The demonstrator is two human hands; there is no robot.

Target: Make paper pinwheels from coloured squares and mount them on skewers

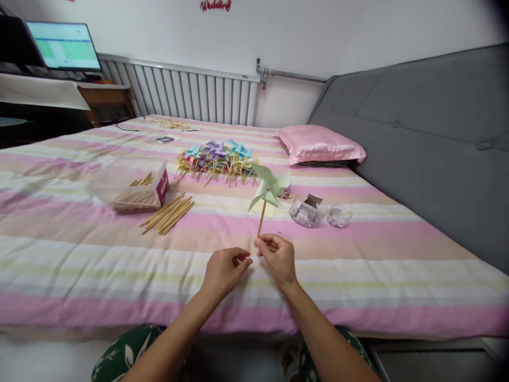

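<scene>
My right hand (277, 255) pinches the lower end of the wooden stick of a pale green paper pinwheel (269, 188). The pinwheel stands nearly upright, tilted slightly to the right at the top, its vanes spread around a small centre pin. Close beside it on the left is my left hand (227, 269), empty, with fingers loosely curled and a small gap between thumb and forefinger. Behind the pinwheel, partly covered by it, lies pale yellow paper (265, 209). Farther back, many finished pinwheels (217, 154) in blue, purple and yellow lie in a heap.
Loose wooden sticks (169, 213) lie left of centre, beside a clear plastic box (137, 199) of sticks. Right of the pinwheel sit a round clear container (305, 212) and a smaller one (339, 217). A pink pillow (322, 143) rests near the grey headboard (421, 116).
</scene>
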